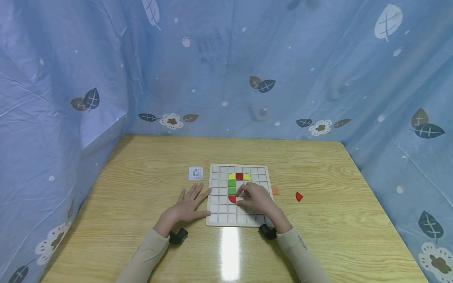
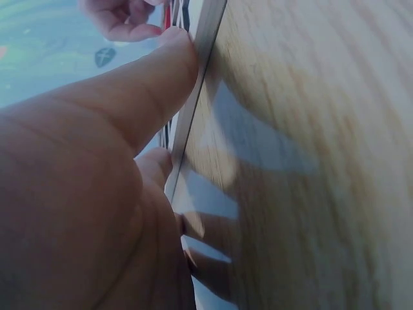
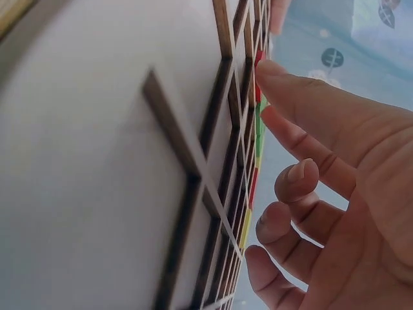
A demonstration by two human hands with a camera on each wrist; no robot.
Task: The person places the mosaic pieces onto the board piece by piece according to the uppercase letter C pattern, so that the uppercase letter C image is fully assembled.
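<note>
A square white grid board [image 1: 216, 218] with a pale wooden frame lies on the table. In its cells lie a red square [image 1: 239, 176] between two yellow rounded pieces [image 1: 247, 177], two green squares [image 1: 231, 187] below the left one, and a red quarter-round piece [image 1: 232, 199] at the bottom. My right hand [image 1: 256, 197] hovers over the board, thumb and index fingertip apart at the right edge of that quarter-round piece; its other fingers are loosely bent. Fingers spread, my left hand [image 1: 188, 207] rests at the board's left edge, its thumb [image 2: 171, 61] against the frame.
A small card [image 1: 196, 173] with a printed grid pattern lies left of the board. An orange piece [image 1: 275, 191] sits at the board's right edge, and another red quarter-round piece [image 1: 299, 196] lies farther right. Blue patterned cloth [image 1: 226, 70] surrounds the wooden table [image 1: 170, 153].
</note>
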